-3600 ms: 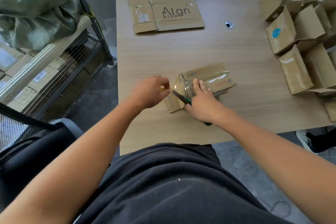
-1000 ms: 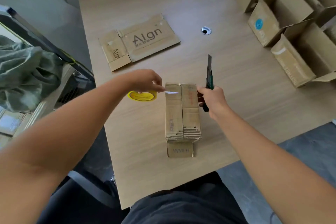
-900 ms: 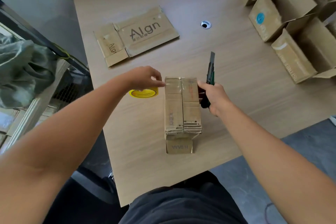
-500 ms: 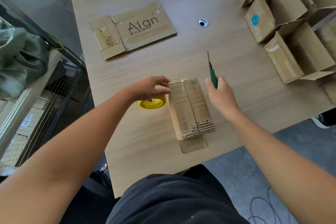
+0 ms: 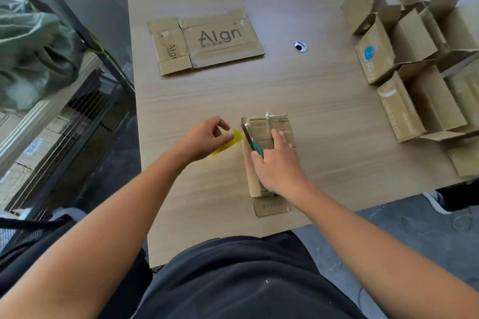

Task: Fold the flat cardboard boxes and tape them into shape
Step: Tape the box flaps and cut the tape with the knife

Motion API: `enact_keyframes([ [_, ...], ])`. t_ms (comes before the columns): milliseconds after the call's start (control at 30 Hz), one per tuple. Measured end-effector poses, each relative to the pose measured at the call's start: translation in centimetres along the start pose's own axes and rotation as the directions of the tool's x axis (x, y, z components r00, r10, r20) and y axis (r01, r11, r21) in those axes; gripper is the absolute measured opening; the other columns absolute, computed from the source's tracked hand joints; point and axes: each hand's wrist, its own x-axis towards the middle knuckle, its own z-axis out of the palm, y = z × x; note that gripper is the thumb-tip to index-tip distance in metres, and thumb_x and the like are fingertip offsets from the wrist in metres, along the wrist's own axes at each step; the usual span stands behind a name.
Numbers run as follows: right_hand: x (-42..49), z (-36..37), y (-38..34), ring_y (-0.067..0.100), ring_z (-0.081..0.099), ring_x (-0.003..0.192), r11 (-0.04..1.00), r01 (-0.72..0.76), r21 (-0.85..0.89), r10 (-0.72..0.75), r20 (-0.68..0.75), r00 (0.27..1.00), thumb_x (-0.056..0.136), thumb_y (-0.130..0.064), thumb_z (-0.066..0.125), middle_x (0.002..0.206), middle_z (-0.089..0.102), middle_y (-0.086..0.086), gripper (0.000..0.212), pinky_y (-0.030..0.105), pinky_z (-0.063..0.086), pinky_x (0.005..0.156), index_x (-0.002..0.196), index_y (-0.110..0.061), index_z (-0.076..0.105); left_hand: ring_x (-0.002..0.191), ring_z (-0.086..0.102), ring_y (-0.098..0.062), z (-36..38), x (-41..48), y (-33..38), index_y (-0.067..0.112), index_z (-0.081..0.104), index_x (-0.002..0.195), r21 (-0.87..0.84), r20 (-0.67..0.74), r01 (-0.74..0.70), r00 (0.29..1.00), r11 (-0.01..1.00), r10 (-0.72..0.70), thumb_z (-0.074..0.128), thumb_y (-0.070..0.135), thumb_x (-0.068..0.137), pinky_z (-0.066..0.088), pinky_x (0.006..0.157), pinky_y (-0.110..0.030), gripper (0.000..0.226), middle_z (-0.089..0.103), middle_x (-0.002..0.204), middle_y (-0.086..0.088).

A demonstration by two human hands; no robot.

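Note:
A small folded cardboard box (image 5: 281, 124) lies near the table's front edge, its closed flaps up and a strip of clear tape standing at its far end. My right hand (image 5: 276, 163) rests on top of the box, index finger stretched forward, while it grips a green utility knife (image 5: 250, 140) whose blade runs along the box's left edge. My left hand (image 5: 204, 138) is just left of the box and pinches the yellow tape roll (image 5: 228, 142). A flat box printed "Algn" (image 5: 207, 40) lies farther back.
Several folded open boxes (image 5: 412, 49) crowd the table's right side. A round cable hole (image 5: 300, 46) sits in the wooden table (image 5: 324, 101). A wire rack (image 5: 64, 116) with a green bag (image 5: 31, 46) stands to the left. Someone's shoe (image 5: 438, 201) shows at the right.
My right hand has come down from beside the box onto its top, laying the knife along the left edge. My left hand has pulled back a little with the tape roll.

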Motion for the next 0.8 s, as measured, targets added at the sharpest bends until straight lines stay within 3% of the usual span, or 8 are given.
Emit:
enact_keyframes([
  [67, 0.1, 0.3, -0.2, 0.025, -0.009, 0.156, 0.999, 0.004, -0.040, -0.004, 0.014, 1.000, 0.105, -0.049, 0.026, 0.170, -0.005, 0.011, 0.064, 0.044, -0.005, 0.125, 0.126, -0.008, 0.070, 0.072, 0.059, -0.013, 0.0, 0.1, 0.1, 0.029, 0.060, 0.109, 0.138, -0.041, 0.036, 0.999, 0.990, -0.030, 0.064, 0.046, 0.094, 0.042, 0.056, -0.029, 0.023, 0.064, 0.082, 0.004],
  [167, 0.3, 0.3, -0.8, 0.028, -0.011, 0.156, 0.997, -0.011, -0.077, 0.014, 0.041, 0.999, 0.104, -0.050, 0.025, 0.169, -0.008, 0.014, 0.065, 0.047, -0.006, 0.125, 0.130, -0.007, 0.067, 0.082, 0.057, -0.018, 0.3, 0.8, 0.7, 0.031, 0.065, 0.111, 0.339, -0.069, 0.055, 0.997, 0.939, -0.034, 0.059, 0.046, 0.095, 0.039, 0.064, -0.030, 0.023, 0.059, 0.086, 0.008],
  [333, 0.6, -0.1, -1.7, 0.033, -0.011, 0.155, 0.990, -0.044, -0.132, 0.054, 0.071, 0.996, 0.104, -0.047, 0.025, 0.169, -0.009, 0.016, 0.064, 0.054, -0.002, 0.125, 0.134, -0.005, 0.062, 0.096, 0.064, -0.023, 0.6, 1.0, 1.4, 0.028, 0.075, 0.100, 0.290, 0.036, 0.063, 0.996, 0.955, -0.076, 0.066, 0.037, 0.092, 0.052, 0.083, -0.034, 0.015, 0.071, 0.103, -0.001],
  [500, 1.2, -1.1, -3.2, 0.037, -0.008, 0.153, 0.972, -0.101, -0.214, 0.132, 0.136, 0.982, 0.100, -0.049, 0.030, 0.168, -0.004, 0.014, 0.065, 0.059, 0.006, 0.123, 0.145, -0.006, 0.051, 0.088, 0.054, -0.015, 0.3, -1.5, 2.7, 0.032, 0.069, 0.100, 0.430, -0.053, -0.078, 0.992, 0.899, 0.111, 0.060, 0.041, 0.096, 0.040, 0.074, -0.031, 0.014, 0.047, 0.109, 0.007],
  [567, 1.1, -1.6, -2.9, 0.036, -0.011, 0.154, 0.975, -0.088, -0.204, 0.125, 0.175, 0.977, 0.100, -0.049, 0.031, 0.168, -0.008, 0.013, 0.065, 0.058, 0.004, 0.124, 0.146, -0.006, 0.049, 0.088, 0.055, -0.014, 0.2, -3.2, 3.2, 0.032, 0.069, 0.102, 0.406, -0.098, -0.084, 0.986, 0.910, 0.135, 0.059, 0.042, 0.097, 0.044, 0.075, -0.032, 0.015, 0.044, 0.109, 0.009],
  [667, 0.1, -2.6, -1.5, 0.034, -0.004, 0.155, 0.999, -0.026, 0.034, 0.020, 0.165, 0.986, 0.104, -0.051, 0.033, 0.168, -0.003, 0.013, 0.060, 0.056, 0.006, 0.125, 0.143, -0.011, 0.055, 0.094, 0.056, -0.015, -0.2, -5.9, 3.8, 0.033, 0.068, 0.101, 0.374, -0.118, -0.062, 0.986, 0.925, 0.114, 0.059, 0.042, 0.097, 0.049, 0.085, -0.034, 0.013, 0.045, 0.111, 0.009],
  [733, -1.1, -3.2, -0.1, 0.033, 0.020, 0.150, 0.962, 0.058, 0.266, -0.067, 0.026, 0.997, 0.104, -0.054, 0.034, 0.161, 0.022, 0.012, 0.056, 0.051, 0.022, 0.122, 0.124, -0.013, 0.066, 0.098, 0.056, -0.016, -0.2, -7.4, 4.7, 0.035, 0.066, 0.098, 0.295, -0.135, -0.049, 0.986, 0.954, 0.093, 0.058, 0.039, 0.098, 0.046, 0.089, -0.034, 0.009, 0.048, 0.110, 0.009],
  [800, -2.4, -3.7, 1.5, 0.025, 0.043, 0.134, 0.887, 0.174, 0.427, -0.123, -0.145, 0.982, 0.104, -0.056, 0.038, 0.140, 0.048, 0.007, 0.053, 0.045, 0.037, 0.112, 0.120, -0.012, 0.064, 0.099, 0.055, -0.014, 0.2, -8.5, 6.0, 0.039, 0.065, 0.094, 0.184, -0.155, -0.042, 0.985, 0.982, 0.071, 0.056, 0.037, 0.099, 0.043, 0.087, -0.034, 0.011, 0.049, 0.110, 0.011],
])
